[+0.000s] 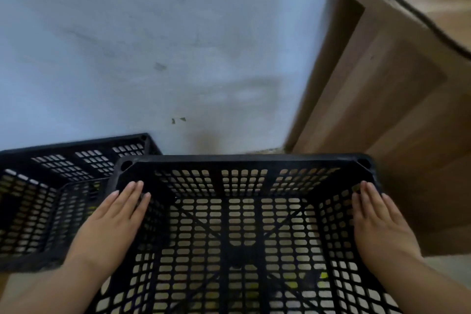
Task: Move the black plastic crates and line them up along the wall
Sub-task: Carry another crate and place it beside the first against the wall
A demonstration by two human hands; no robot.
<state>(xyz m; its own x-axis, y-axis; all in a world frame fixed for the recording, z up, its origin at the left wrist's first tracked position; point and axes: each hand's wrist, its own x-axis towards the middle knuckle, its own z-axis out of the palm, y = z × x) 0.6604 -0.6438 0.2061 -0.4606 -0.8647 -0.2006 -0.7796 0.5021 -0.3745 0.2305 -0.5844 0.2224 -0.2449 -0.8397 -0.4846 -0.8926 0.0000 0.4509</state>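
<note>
Pressing flat: left hand (112, 219), right hand (379, 222), fingers straight, ungripped, on near crate (242, 160) side rims; steering it beside left crate (76, 148) toward wall (153, 46).

Both crates look like matt black plastic: the near lattice crate (242, 211) has a smooth rim and perforated grid walls, as does the crate beside it (63, 173). The wall (127, 46) is pale painted plaster, scuffed and stained. The cabinet (395, 97) shows smooth wood-grain laminate.
</note>
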